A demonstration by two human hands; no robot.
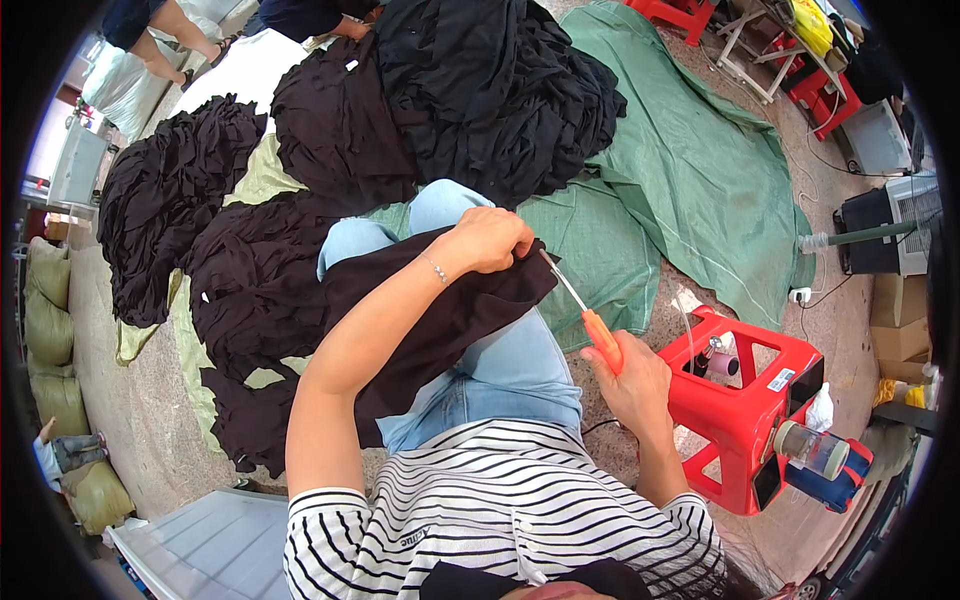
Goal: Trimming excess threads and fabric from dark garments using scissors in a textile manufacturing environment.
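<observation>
A dark brown garment (440, 290) lies across my lap over light blue jeans. My left hand (492, 240) is closed on its upper edge near the far right corner, pinching the cloth. In my right hand (635, 385) is an orange-handled tool (600, 335) with a slim metal blade; whether it is one blade or closed scissors I cannot tell. Its tip meets or nearly meets the cloth just right of my left fingers. Close by, beyond my knees, dark brown piles of clothing (335, 130) and a black pile (490, 90) are heaped.
A red plastic stool (700, 425) lies to my right, with a clear jar (810, 450) beside it. Green tarp (690, 190) covers the floor ahead. Another person's legs (175, 35) show at the far left. A pale plastic bin lid (215, 545) is at lower left.
</observation>
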